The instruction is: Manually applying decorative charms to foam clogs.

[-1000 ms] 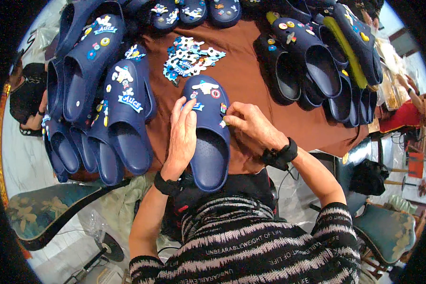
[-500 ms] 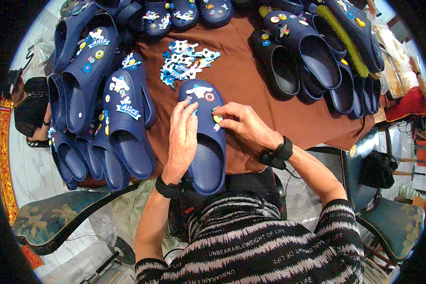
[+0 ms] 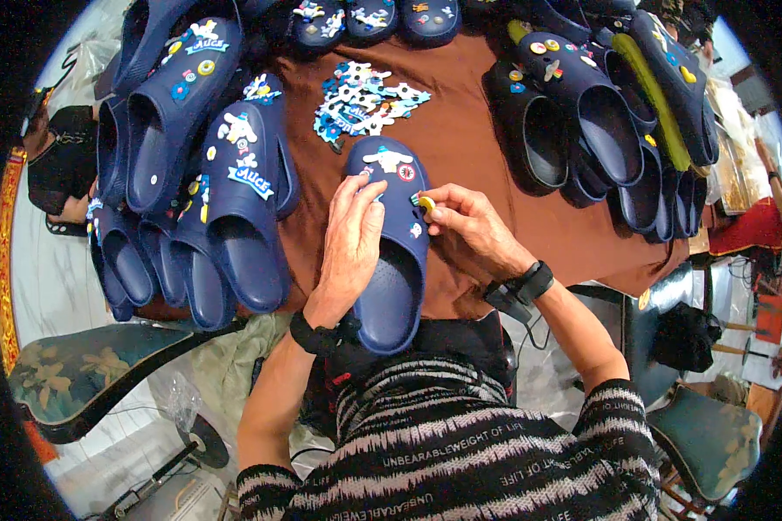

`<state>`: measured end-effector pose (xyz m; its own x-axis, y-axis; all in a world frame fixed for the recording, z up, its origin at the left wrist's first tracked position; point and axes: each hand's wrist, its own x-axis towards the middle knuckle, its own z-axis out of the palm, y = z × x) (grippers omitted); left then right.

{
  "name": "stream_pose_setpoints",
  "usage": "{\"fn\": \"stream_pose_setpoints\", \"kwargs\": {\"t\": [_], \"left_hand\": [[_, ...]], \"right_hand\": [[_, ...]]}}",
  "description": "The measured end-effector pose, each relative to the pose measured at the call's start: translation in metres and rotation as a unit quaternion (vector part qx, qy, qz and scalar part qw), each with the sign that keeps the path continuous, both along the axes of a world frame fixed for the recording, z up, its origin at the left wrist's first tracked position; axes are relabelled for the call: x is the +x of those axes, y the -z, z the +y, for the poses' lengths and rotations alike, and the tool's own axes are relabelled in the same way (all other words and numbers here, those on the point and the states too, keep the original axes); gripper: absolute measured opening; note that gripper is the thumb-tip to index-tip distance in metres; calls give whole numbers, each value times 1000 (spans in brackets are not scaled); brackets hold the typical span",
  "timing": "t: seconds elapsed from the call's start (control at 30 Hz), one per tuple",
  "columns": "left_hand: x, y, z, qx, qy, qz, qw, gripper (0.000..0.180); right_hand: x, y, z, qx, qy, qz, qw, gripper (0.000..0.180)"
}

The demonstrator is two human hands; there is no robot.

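A table under a brown cloth carries everything here. Near its middle lies a loose heap of small blue-and-white charms, flat on the cloth. Just toward the seated person from that heap rests one navy clog, toe pointing at the charms. Left of the heap, decorated navy clogs lie in overlapping rows. Right of it, another stack of navy clogs crowds the far corner. Beyond the heap, more clog toes line the edge.
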<state>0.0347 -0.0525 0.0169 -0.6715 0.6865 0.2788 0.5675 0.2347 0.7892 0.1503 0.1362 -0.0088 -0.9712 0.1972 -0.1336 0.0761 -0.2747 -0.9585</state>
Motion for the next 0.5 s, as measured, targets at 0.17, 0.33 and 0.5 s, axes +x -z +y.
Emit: {"fn": "stream_pose_setpoints", "kwargs": {"t": [0.17,0.33,0.5], "left_hand": [[-1,3,0,16,-1,-8,1000,34],[0,4,0,20,1,-14,1000,34],[-1,2,1,25,3,-12,1000,34]], "right_hand": [[2,-7,-2,39,-12,-4,999,25],[1,-10,-12,115,8,9,993,25],[0,-19,-10,148,-3,-6,989,25]]}}
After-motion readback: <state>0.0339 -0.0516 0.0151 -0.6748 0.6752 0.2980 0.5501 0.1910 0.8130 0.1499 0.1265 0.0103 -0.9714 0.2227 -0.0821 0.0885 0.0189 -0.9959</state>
